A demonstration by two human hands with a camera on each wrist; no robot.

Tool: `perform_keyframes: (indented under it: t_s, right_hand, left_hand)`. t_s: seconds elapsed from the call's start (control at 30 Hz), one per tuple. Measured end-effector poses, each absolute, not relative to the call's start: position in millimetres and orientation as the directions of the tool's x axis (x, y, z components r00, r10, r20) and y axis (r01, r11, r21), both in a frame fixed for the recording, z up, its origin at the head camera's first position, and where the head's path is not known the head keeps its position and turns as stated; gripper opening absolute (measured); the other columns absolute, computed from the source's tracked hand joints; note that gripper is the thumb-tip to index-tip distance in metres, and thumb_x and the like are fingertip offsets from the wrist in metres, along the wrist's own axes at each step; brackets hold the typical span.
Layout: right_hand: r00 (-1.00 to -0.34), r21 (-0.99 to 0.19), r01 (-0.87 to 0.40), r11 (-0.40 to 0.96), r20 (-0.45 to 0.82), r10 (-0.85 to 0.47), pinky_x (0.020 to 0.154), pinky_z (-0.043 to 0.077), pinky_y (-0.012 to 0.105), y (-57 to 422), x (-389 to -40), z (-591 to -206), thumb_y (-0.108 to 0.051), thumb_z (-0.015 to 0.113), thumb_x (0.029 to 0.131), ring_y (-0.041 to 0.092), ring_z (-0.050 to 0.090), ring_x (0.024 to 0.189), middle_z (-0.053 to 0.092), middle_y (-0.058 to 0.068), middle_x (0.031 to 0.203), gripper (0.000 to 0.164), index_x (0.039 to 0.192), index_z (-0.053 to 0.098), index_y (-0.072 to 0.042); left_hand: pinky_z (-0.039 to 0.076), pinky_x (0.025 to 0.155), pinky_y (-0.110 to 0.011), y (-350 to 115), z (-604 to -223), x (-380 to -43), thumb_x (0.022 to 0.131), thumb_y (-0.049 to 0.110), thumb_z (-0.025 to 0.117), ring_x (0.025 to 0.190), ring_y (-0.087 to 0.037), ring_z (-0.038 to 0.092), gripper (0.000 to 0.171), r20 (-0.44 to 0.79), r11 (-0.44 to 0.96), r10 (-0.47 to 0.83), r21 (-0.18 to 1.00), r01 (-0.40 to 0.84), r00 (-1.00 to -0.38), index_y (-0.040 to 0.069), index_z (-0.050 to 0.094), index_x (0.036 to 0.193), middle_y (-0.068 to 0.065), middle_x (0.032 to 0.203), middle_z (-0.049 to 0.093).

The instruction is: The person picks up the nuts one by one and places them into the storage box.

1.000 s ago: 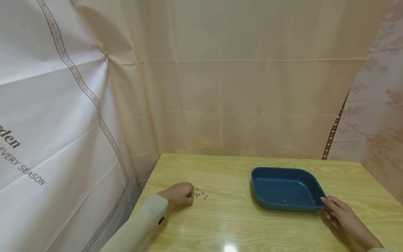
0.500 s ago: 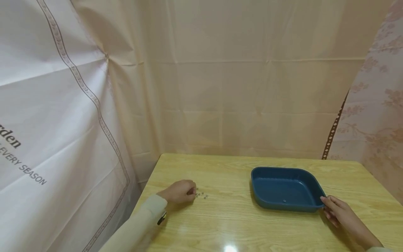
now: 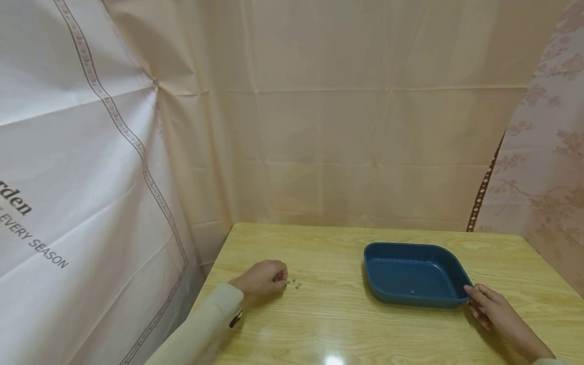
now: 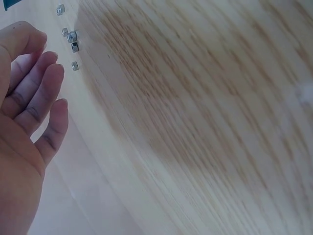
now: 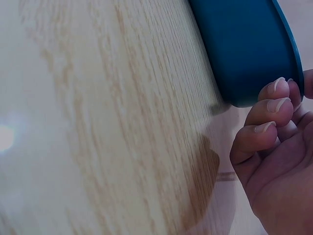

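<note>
My left hand (image 3: 262,278) is low over the table, its bent fingertips right at a small cluster of metal nuts (image 3: 297,287). In the left wrist view the nuts (image 4: 72,36) lie just beyond its curled fingers (image 4: 41,100); I cannot tell whether a nut is between the thumb and index finger. My right hand (image 3: 490,306) pinches the near right corner of a blue rectangular tray (image 3: 410,300) at its rim, the other fingers (image 5: 254,142) curled loosely below. Inside the tray, near its front wall, sits a single nut (image 3: 412,292).
The tray stands on a wood-grain table (image 3: 328,319), to the right of the nuts. Beige cloth (image 3: 319,126) hangs behind the table. A white printed cloth (image 3: 91,203) hangs on the left and a floral one (image 3: 552,167) on the right.
My left hand has edged slightly to the right, and its fingertips now cover part of the nut cluster. The right hand and the tray have stayed in place.
</note>
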State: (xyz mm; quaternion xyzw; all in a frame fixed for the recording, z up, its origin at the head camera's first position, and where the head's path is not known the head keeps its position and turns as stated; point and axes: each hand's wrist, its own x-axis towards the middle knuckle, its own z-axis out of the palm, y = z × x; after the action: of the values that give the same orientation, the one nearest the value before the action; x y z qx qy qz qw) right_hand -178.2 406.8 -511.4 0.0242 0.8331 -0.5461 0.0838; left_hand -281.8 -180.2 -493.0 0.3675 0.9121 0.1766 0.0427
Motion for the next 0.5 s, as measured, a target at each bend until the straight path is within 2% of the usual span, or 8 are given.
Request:
perform_keyframes:
  t_s: [0.33, 0.5]
  right_hand:
    - [-0.987, -0.907, 0.131, 0.401, -0.155, -0.029, 0.047, 0.044, 0.035, 406.8, -178.0, -513.2, -0.042, 0.038, 0.113, 0.015, 0.042, 0.05, 0.05, 0.003, 0.07, 0.049, 0.087, 0.042, 0.0]
    - [-0.986, -0.906, 0.141, 0.399, -0.165, -0.027, 0.047, 0.043, 0.035, 406.8, -178.9, -513.5, -0.04, 0.037, 0.113, 0.016, 0.041, 0.05, 0.049, 0.003, 0.071, 0.049, 0.088, 0.042, 0.003]
  left_hand:
    - [0.048, 0.065, -0.019, -175.9, -489.7, -280.5, 0.098, 0.018, 0.069, 0.071, 0.0, 0.053, 0.009, 0.071, 0.654, 0.697, 0.344, 0.674, -0.714, 0.021, 0.064, 0.091, 0.017, 0.081, 0.057]
    - [0.048, 0.066, -0.019, -173.6, -488.6, -280.5, 0.098, 0.016, 0.07, 0.071, 0.0, 0.053, 0.008, 0.065, 0.655, 0.7, 0.34, 0.675, -0.711, 0.019, 0.065, 0.093, 0.017, 0.081, 0.057]
